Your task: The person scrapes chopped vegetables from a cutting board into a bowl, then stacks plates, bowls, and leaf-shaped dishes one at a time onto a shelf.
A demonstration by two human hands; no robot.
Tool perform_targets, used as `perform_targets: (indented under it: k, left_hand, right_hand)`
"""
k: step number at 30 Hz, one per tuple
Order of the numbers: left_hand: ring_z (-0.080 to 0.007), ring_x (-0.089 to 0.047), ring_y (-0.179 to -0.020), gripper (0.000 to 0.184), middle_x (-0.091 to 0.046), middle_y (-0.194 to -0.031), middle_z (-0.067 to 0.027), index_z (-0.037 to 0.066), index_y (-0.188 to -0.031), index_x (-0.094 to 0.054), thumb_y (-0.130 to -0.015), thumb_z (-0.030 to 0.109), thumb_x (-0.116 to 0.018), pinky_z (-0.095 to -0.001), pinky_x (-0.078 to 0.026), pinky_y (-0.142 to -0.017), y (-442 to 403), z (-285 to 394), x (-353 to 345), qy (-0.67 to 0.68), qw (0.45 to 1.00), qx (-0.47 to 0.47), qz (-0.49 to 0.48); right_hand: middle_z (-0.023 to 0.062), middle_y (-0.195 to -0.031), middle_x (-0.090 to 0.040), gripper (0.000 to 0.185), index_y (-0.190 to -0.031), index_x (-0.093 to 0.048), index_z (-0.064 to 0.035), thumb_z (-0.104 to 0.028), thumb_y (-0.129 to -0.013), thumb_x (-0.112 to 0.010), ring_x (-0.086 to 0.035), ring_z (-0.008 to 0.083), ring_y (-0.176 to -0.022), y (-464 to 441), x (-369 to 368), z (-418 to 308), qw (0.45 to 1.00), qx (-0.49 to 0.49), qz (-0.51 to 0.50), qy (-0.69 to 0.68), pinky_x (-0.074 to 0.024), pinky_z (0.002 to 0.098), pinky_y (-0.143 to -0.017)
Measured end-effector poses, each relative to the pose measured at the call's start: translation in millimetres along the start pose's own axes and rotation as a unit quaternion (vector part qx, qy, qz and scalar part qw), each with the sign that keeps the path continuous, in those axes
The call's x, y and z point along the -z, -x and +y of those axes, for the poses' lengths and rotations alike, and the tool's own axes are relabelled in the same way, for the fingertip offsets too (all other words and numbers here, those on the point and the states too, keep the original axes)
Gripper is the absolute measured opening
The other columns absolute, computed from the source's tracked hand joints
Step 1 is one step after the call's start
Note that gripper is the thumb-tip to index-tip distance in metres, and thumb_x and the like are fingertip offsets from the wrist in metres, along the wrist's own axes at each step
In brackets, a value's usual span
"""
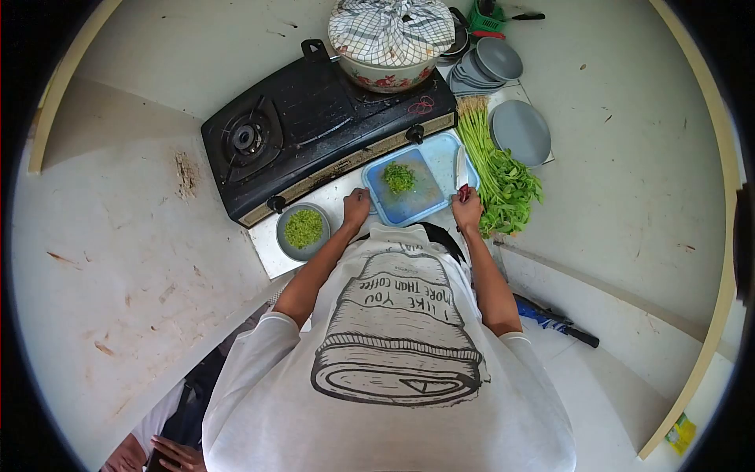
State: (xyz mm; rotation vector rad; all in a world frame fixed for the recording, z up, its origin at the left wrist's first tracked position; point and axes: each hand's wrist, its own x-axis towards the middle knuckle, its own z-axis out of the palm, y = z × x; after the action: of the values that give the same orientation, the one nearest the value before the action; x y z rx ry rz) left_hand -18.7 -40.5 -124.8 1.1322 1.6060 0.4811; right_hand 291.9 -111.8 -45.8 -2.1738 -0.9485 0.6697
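My right hand (467, 209) is closed round the red handle of a knife (462, 168), its pale blade pointing away from me along the right side of a blue cutting board (429, 209). On the board lies a small heap of chopped greens (399, 178). My left hand (356, 208) has its fingers curled at the board's left edge and seems to grip it. Left of that hand, a grey bowl (281, 237) holds chopped pale-green pieces (303, 228). A bunch of leafy green stalks (494, 169) lies just right of the knife.
Beyond the board stands a black gas stove (314, 102) bearing a flowered pot (385, 77) under a checked cloth (393, 31). Grey plates (520, 132) and stacked grey dishes (499, 58) sit at right. An umbrella (554, 321) lies lower right. Another person's hand (178, 454) shows lower left.
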Motion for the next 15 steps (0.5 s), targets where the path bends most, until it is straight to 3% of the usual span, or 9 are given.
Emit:
perform_targets:
  k: [2,6,9,12,15]
  left_hand:
    - [-0.0236,-0.062,-0.086,0.044,-0.064,-0.088,-0.0120,-0.001,-0.115,-0.060,-0.106,0.041,-0.052,-0.0377,-0.050,-0.080,17,18,4,0.136,0.990,0.038,-0.027]
    - [-0.0146,-0.056,-0.071,0.050,-0.062,-0.084,-0.0051,0.001,-0.110,-0.060,-0.109,0.049,-0.047,-0.0332,-0.048,-0.068,35,28,2,0.245,0.967,0.071,0.021]
    - [-0.0161,-0.063,-0.081,0.052,-0.067,-0.098,-0.0075,0.002,-0.119,-0.061,-0.110,0.050,-0.042,-0.0339,-0.052,-0.076,46,23,8,0.306,0.951,0.038,0.003]
    - [-0.0136,-0.062,-0.077,0.050,-0.067,-0.092,-0.0047,0.004,-0.114,-0.064,-0.111,0.048,-0.041,-0.0312,-0.052,-0.072,66,25,9,0.336,0.941,-0.023,0.012]
    - [-0.0106,-0.059,-0.072,0.049,-0.065,-0.087,-0.0016,0.006,-0.106,-0.065,-0.110,0.049,-0.042,-0.0289,-0.049,-0.066,83,24,14,0.337,0.941,-0.016,0.038]
  right_hand:
    - [0.0117,-0.078,-0.068,0.026,-0.097,-0.064,-0.0016,-0.019,-0.080,-0.072,-0.068,0.0288,-0.072,7,5,-5,1.000,0.010,-0.003,0.002,-0.0531,0.0414,-0.077]
    - [0.0111,-0.076,-0.068,0.023,-0.095,-0.063,-0.0027,-0.017,-0.081,-0.073,-0.067,0.0279,-0.070,24,9,-7,1.000,0.028,-0.001,0.002,-0.0524,0.0423,-0.075]
    - [0.0110,-0.075,-0.067,0.021,-0.095,-0.063,-0.0029,-0.016,-0.082,-0.072,-0.067,0.0268,-0.068,33,14,-10,0.999,0.042,0.004,-0.014,-0.0521,0.0416,-0.071]
    - [0.0108,-0.071,-0.065,0.021,-0.097,-0.063,-0.0017,-0.015,-0.083,-0.071,-0.064,0.0221,-0.064,49,30,-25,0.999,0.033,0.002,-0.024,-0.0506,0.0389,-0.067]
    - [0.0107,-0.070,-0.065,0.022,-0.098,-0.063,-0.0009,-0.018,-0.086,-0.072,-0.062,0.0199,-0.062,62,36,-17,0.998,0.020,-0.027,-0.059,-0.0500,0.0386,-0.065]
